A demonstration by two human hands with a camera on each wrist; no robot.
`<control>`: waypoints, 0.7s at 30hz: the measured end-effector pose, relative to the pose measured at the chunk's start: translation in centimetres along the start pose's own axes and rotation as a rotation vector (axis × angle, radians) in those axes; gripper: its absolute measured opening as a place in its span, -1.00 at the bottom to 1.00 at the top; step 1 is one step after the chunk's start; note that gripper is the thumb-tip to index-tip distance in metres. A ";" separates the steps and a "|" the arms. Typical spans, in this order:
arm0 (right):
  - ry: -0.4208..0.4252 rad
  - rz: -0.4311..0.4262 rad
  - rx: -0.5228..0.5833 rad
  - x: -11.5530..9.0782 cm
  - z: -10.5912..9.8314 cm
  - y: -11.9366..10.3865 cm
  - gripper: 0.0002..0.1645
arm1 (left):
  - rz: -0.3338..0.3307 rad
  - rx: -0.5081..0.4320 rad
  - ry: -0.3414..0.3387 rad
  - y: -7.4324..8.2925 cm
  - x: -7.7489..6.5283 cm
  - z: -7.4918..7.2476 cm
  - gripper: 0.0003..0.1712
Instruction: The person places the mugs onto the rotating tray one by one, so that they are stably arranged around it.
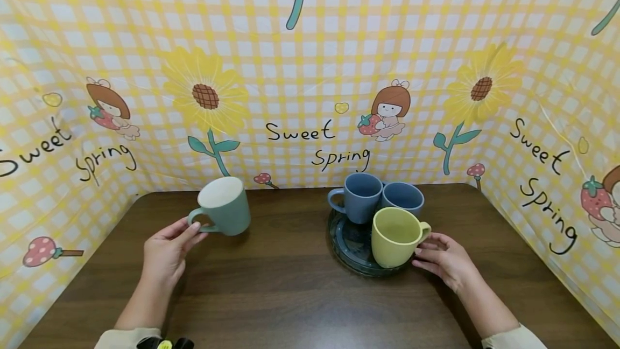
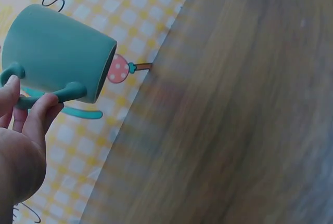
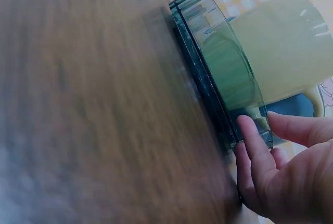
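On the left, my left hand pinches the handle of a teal mug with a white inside. The mug leans, its mouth tipped toward the upper left in the head view. At right, the fingers of my right hand grip the edge of a round, see-through dark green tray with a dark base. A yellow-green mug stands on the tray's near side, its handle just above these fingers. Behind it are two blue mugs, one with its handle to the left, the other partly hidden.
The brown wooden table has its far edge against a yellow checked cloth printed with flowers and lettering. The cloth also rises along both sides. A small black object with a yellow spot shows at the left cuff.
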State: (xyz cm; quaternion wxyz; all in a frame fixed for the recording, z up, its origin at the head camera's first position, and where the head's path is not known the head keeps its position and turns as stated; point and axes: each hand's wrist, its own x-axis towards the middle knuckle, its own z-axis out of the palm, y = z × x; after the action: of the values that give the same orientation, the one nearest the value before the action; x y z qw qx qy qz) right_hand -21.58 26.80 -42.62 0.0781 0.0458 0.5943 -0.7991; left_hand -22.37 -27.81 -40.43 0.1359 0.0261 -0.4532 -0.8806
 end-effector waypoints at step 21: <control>-0.009 0.012 -0.003 -0.8 0.0 0.1 -0.47 | -0.030 0.020 -0.057 -1.6 -0.4 2.7 -0.73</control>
State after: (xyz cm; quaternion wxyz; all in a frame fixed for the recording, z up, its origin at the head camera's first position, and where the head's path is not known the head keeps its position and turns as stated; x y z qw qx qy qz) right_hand -20.76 26.82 -42.54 0.0857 0.0456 0.5949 -0.7979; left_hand -22.79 -24.76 -40.15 0.1093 0.0092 -0.4652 -0.8784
